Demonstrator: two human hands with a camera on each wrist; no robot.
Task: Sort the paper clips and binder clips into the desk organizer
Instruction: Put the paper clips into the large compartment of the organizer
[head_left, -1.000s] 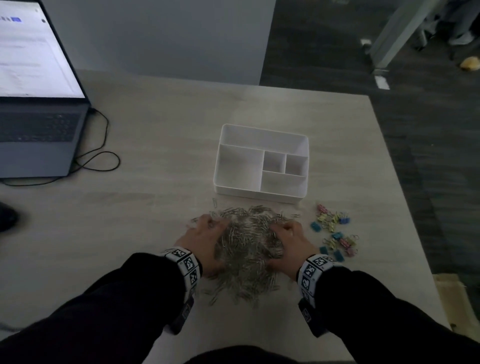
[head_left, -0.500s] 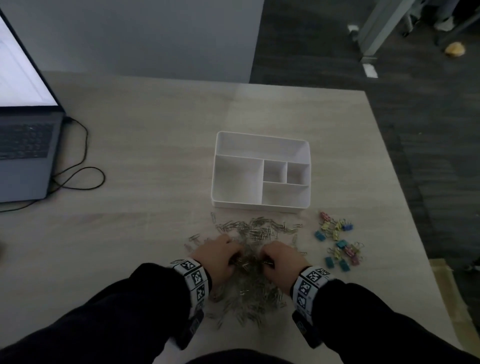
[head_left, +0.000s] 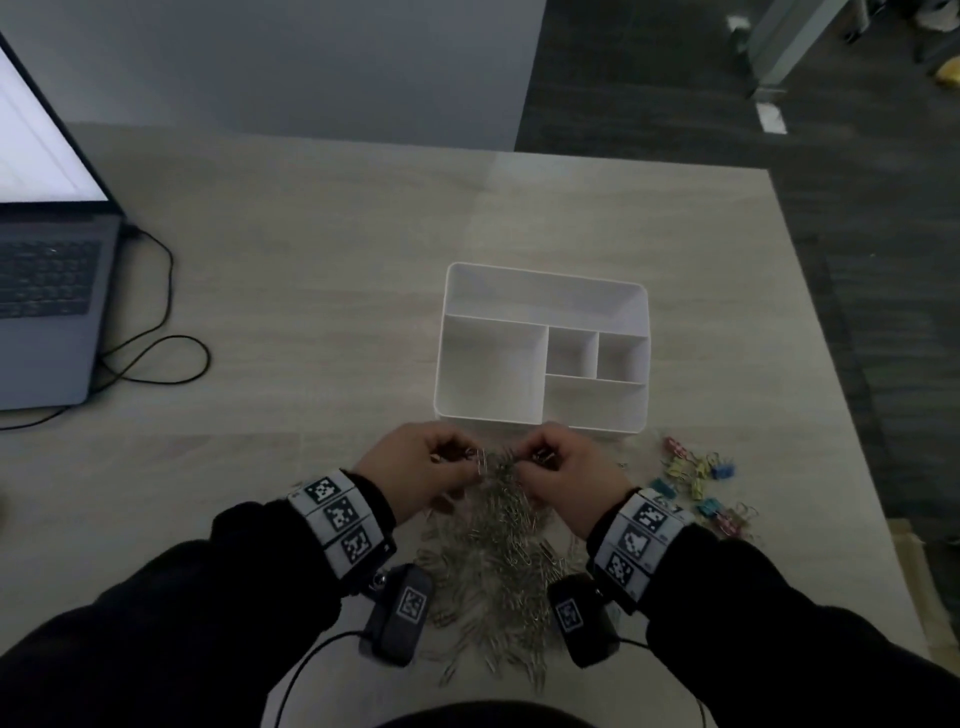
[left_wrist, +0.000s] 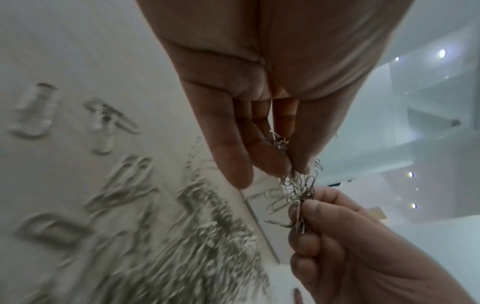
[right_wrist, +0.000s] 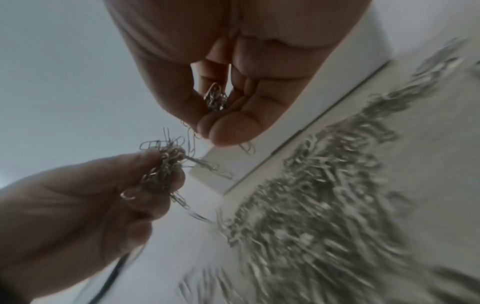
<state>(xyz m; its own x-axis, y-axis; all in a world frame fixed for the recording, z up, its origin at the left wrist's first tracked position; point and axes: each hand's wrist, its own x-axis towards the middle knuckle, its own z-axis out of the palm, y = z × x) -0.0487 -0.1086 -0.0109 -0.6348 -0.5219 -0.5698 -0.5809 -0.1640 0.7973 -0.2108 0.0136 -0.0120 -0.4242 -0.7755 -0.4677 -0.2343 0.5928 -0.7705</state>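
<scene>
Both hands up just in front of the desk organizer (head_left: 543, 301): left hand (head_left: 415, 467) and right hand (head_left: 566, 475) each pinching a tangled wad of paper clips (head_left: 493, 561); binder clips (head_left: 701, 480) right of it.

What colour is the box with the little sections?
The desk organizer is white, clearest in the head view.

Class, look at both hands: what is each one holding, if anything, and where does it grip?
Each holds paper clips: the left hand and right hand each pinch a tangled bunch between fingertips and thumb.

Open laptop (head_left: 49, 291) and black cable (head_left: 156, 358) on table (head_left: 311, 260)
</scene>
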